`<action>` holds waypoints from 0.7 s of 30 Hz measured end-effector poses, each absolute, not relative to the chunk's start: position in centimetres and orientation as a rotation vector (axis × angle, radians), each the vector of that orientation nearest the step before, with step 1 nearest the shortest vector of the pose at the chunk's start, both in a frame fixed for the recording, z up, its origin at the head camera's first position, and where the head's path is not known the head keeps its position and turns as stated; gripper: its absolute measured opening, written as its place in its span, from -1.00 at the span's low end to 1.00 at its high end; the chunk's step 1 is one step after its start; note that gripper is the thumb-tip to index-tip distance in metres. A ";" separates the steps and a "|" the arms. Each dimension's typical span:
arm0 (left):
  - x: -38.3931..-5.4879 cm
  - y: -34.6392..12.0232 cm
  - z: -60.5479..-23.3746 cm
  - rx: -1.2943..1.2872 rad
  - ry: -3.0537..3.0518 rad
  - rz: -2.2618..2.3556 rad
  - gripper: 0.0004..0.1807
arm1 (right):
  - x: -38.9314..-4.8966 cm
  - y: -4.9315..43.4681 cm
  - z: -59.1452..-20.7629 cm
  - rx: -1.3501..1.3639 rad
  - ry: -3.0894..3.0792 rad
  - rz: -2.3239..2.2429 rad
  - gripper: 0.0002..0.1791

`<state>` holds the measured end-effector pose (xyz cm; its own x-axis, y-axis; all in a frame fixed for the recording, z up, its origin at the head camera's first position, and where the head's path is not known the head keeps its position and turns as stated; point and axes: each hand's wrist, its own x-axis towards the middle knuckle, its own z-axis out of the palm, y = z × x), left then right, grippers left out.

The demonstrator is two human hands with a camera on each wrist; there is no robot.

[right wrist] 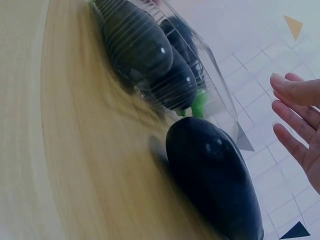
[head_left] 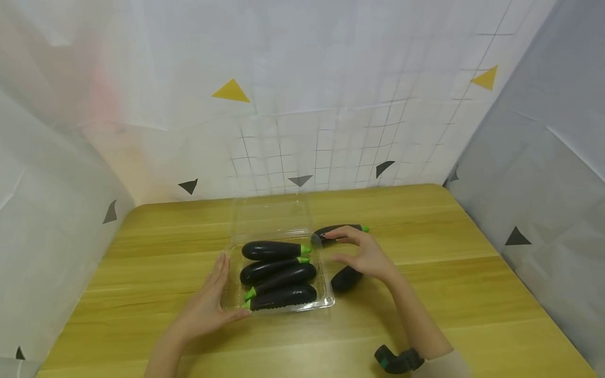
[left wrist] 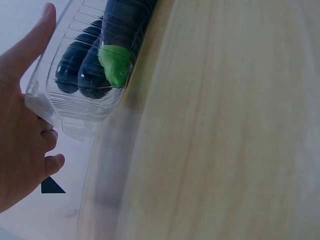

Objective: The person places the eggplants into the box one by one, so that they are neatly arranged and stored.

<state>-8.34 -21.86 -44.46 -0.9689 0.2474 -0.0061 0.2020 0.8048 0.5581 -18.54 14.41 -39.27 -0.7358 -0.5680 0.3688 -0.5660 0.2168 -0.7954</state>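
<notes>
A clear plastic clamshell box [head_left: 326, 302] stands in the middle of the table with its lid [head_left: 269, 216] folded back. Several dark eggplants [head_left: 276, 250] with green stems lie side by side in it. My left hand [head_left: 208, 307] rests against the box's left side, fingers extended and thumb at the front left corner; the left wrist view shows this hand [left wrist: 25, 125] touching the box wall. Right of the box, my right hand [head_left: 366, 255] hovers with loosely bent fingers, holding nothing. Beneath it lies one loose eggplant [head_left: 346, 280], partly hidden; another eggplant [head_left: 326, 233] lies farther back, partly behind the fingers.
The wood-grain table [head_left: 472, 294] has white sheeting [head_left: 331, 52] behind it and at both sides, marked with grid lines and yellow and dark triangles. A black strap device [head_left: 399, 361] sits on my right wrist.
</notes>
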 end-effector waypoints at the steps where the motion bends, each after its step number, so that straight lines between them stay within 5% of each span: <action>1: -8.3 -21.9 -44.5 0.362 2.909 0.884 0.39 | -18.6 14.6 -39.3 -1.140 2.449 -1.599 -0.52; 21: -8.3 -21.9 -44.5 0.346 2.896 0.895 0.38 | -18.4 17.3 -39.8 -1.068 2.472 -1.578 -0.54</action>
